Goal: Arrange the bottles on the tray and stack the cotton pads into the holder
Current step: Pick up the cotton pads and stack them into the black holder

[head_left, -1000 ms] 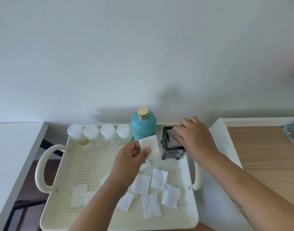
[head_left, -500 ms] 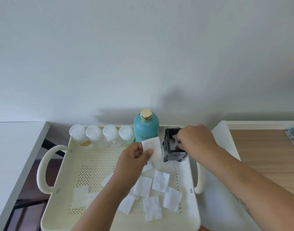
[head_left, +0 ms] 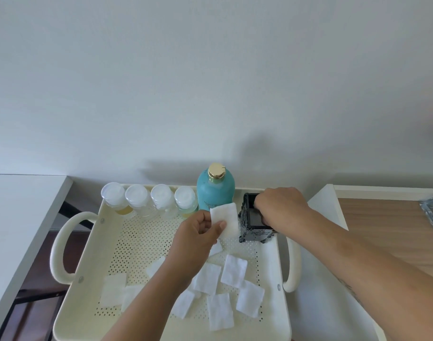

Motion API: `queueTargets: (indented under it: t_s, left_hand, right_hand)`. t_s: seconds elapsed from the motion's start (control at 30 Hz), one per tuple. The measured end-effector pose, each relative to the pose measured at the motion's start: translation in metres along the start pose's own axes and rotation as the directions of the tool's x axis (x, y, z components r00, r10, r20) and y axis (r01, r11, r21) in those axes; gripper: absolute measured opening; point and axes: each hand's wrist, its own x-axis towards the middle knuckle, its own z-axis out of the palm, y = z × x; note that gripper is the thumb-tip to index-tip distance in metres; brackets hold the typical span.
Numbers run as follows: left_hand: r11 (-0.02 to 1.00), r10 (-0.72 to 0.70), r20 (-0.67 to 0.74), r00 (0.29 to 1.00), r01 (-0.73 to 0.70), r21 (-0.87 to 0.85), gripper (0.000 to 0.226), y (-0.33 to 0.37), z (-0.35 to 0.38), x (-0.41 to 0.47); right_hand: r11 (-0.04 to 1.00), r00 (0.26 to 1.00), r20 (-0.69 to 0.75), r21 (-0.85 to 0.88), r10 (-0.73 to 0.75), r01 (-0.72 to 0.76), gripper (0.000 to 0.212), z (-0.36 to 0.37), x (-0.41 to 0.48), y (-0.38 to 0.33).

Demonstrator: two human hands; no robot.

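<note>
My left hand (head_left: pixel 198 238) pinches a square white cotton pad (head_left: pixel 224 219) just beside the black ornate square holder (head_left: pixel 253 222) at the cream perforated tray's (head_left: pixel 141 242) back right. My right hand (head_left: pixel 280 209) reaches into the holder; its grip is hidden. Loose pads (head_left: pixel 234 270) lie on the tray.

Home vanity corner (toiletry bottles (head_left: pixel 215 190), cream tray (head_left: pixel 87 262))

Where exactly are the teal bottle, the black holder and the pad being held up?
teal bottle (head_left: pixel 215 190): head view, on its rounded body.
black holder (head_left: pixel 256 233): head view, on its near patterned wall.
held cotton pad (head_left: pixel 226 217): head view, on its flat face above the thumb.
</note>
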Motion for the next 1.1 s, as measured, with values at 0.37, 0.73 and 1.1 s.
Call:
queueTargets:
  t_s: [0.37, 0.73, 1.1]
  left_hand:
    - [1.000, -0.003, -0.014, 1.000, 0.004, 0.008, 0.006, -0.007, 0.003, 0.004]
    - [1.000, -0.019, -0.023, 1.000, 0.018, -0.016, 0.008, -0.008, 0.009, 0.002]
    - [0.999, -0.014, -0.033, 0.999, 0.015, 0.032, 0.009, -0.010, 0.009, 0.003]
  right_hand:
    - [0.966, 0.988, 0.151, -0.247, -0.041, 0.078, 0.031, -0.012, 0.009, -0.015]
    - [0.902, 0.995, -0.098, 0.426, -0.034, 0.073, 0.005, 0.002, -0.013, 0.024]
    - [0.806, 0.938, -0.317, 0.513, -0.142, 0.295, 0.010, 0.020, -0.018, 0.032]
